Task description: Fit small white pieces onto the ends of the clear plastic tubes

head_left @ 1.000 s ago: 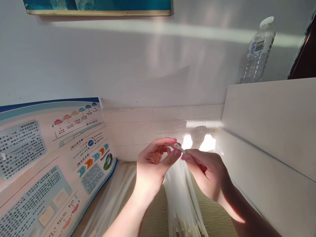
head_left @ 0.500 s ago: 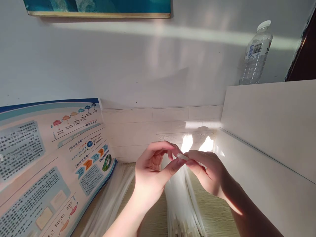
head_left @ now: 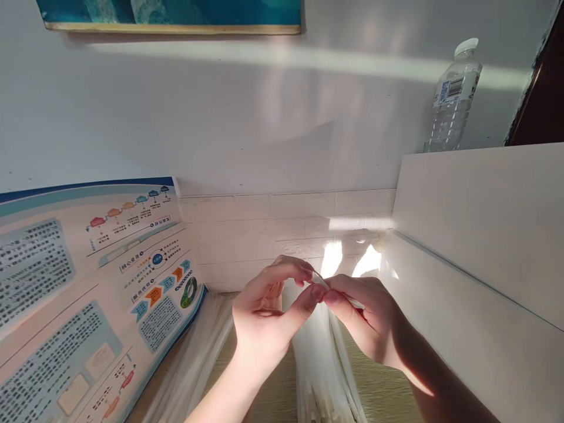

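Strip has swung since the earlier frame, now tilted lower-right. The left hand (head_left: 259, 317) and right hand (head_left: 365, 317) both pinch a thin white plastic strip (head_left: 319, 280) between thumb and fingertips. Long axis runs down-right, far end past the right fingers, right hand nearer it. Translucent white strip bundle (head_left: 315, 364) lies below the grip on a pale wood desk (head_left: 383, 399); printed blue-and-cream poster (head_left: 88, 294) left of the bundle; clear plastic water bottle (head_left: 453, 97) far beyond it.

Poster (head_left: 101, 276) text too small to read, barcode (head_left: 456, 87) on bottle label (head_left: 442, 93)
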Demonstrator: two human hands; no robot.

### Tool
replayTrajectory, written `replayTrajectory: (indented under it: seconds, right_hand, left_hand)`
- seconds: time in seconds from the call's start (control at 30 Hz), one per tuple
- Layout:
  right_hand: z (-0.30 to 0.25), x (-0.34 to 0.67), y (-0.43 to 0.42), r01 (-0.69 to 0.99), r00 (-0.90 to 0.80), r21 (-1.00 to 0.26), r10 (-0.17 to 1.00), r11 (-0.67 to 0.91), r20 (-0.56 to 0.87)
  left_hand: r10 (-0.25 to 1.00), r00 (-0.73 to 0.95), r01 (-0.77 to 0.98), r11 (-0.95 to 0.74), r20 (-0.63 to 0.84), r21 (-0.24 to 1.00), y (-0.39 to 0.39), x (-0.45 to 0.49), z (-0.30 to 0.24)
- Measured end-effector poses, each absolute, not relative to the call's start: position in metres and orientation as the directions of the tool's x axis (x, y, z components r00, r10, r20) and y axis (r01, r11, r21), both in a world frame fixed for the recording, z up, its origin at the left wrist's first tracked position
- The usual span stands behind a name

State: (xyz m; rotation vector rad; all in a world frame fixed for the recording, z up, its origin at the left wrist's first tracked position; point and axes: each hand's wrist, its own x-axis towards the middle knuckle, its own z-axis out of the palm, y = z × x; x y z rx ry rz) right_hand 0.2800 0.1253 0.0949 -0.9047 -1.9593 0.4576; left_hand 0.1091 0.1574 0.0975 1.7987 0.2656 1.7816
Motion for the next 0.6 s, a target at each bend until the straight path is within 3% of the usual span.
replayTrajectory:
  seconds: [0.4, 0.6]
  right_hand:
    - [0.091, 0.283, 0.131, 0.480, -0.313, -0.598, 0.762, 0.642, 0.566]
    - [0.090, 0.293, 0.138, 0.554, -0.348, -0.415, 0.654, 0.722, 0.672]
  left_hand:
    - [0.487, 0.114, -0.239, -0.833, 0.866, 0.499, 0.161, 0.107, 0.095]
    - [0.431, 0.190, -0.048, -0.893, 0.882, 0.447, 0.157, 0.103, 0.099]
